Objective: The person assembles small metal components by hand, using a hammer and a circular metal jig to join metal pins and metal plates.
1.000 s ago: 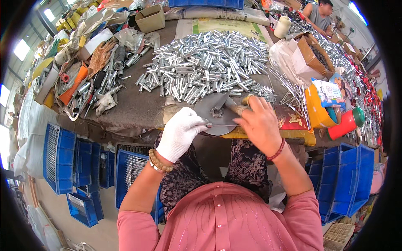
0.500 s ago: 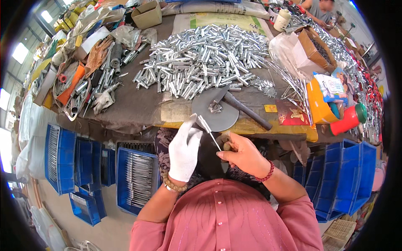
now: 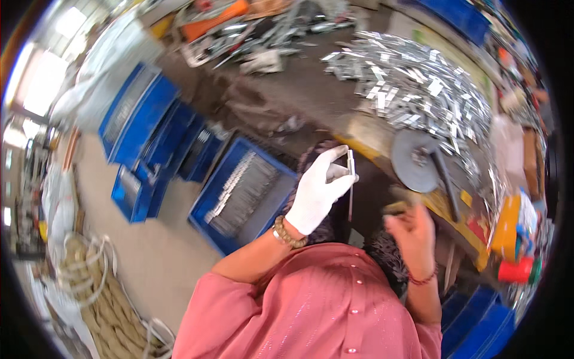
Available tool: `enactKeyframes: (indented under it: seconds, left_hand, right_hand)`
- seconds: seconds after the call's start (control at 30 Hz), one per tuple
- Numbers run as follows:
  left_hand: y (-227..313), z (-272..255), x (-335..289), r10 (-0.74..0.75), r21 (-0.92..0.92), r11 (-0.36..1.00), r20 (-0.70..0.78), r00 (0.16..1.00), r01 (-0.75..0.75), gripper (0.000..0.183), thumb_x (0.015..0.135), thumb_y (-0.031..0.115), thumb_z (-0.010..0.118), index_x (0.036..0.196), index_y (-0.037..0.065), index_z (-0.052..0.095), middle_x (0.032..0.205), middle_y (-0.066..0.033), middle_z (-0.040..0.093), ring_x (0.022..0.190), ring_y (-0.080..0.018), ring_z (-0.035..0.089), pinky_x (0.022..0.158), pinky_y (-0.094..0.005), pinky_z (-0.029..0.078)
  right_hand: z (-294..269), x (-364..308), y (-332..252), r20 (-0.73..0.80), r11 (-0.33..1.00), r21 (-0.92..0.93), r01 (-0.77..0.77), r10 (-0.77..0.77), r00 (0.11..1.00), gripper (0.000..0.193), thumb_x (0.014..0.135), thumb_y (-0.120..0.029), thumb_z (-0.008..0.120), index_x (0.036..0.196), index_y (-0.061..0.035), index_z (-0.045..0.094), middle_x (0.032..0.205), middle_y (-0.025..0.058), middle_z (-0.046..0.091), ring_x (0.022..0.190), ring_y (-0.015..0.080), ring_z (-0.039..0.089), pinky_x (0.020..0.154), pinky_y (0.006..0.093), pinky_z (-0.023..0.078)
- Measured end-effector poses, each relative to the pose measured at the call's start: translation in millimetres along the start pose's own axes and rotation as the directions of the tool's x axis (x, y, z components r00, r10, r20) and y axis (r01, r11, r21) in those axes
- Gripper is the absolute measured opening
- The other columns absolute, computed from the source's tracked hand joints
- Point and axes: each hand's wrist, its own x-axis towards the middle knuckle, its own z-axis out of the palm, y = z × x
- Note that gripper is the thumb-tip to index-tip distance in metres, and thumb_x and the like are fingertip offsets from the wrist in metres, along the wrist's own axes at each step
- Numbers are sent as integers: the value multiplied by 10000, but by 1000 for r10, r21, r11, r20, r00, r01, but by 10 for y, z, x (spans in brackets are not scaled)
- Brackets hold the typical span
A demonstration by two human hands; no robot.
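Observation:
My left hand, in a white knitted glove, pinches a small silver metal sleeve between thumb and fingers. A thin metal rod hangs down from the sleeve, its lower end free. My bare right hand is apart from it, to the right, near the table's front edge. Motion smears its fingers; brownish coverings show on some fingertips, and I cannot tell whether it holds anything. Left of my gloved hand is a blue tray with thin metal rods lying in rows.
A round grey metal plate and a hammer lie at the table edge, before a heap of silver sleeves. More blue bins stand at left. A red jar sits at right.
The view has swung left, bringing the rod tray closer to the middle. My right hand has let go of the rod's lower end and moved away right; my left hand keeps the sleeve.

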Motion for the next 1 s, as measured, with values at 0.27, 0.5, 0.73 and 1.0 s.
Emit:
enactKeyframes:
  seconds: [0.27,0.5,0.73,1.0]
  left_hand:
    - [-1091,-1833,-743,-30,289,910,-669,743,297,573,907,131,762,1429,-43,601,1127,-137,784,993,-186,735,874,-320,577]
    - [-1694,-2736,-1353,-222,28,873,-866,448,487,550,883,97,783,1396,-41,637,1038,-134,759,816,-170,741,688,-316,591]
    - [-1920,-2971,-1137,-46,311,692,-882,470,651,485,851,189,810,1276,-27,721,1070,-214,788,971,-302,775,901,-367,588]
    - [-1547,-2609,-988,87,485,544,-844,529,684,404,954,255,711,1292,34,716,1221,-255,739,1180,-411,704,1016,-445,537]
  right_hand:
    - [-562,215,216,-252,997,62,43,-26,967,429,1053,-58,632,1479,-32,585,1041,17,697,777,46,609,658,203,517]
    - [-525,271,245,-247,995,90,31,-8,969,409,1050,-88,653,1452,-27,608,998,-2,682,739,49,586,625,208,516]
    - [-548,306,235,-244,995,94,36,-12,970,406,1055,-100,645,1453,-27,608,978,-5,676,726,53,576,638,218,518]
    - [-478,201,69,-196,994,109,6,16,980,392,1054,-77,631,1441,-20,610,1006,5,663,759,57,607,671,221,534]
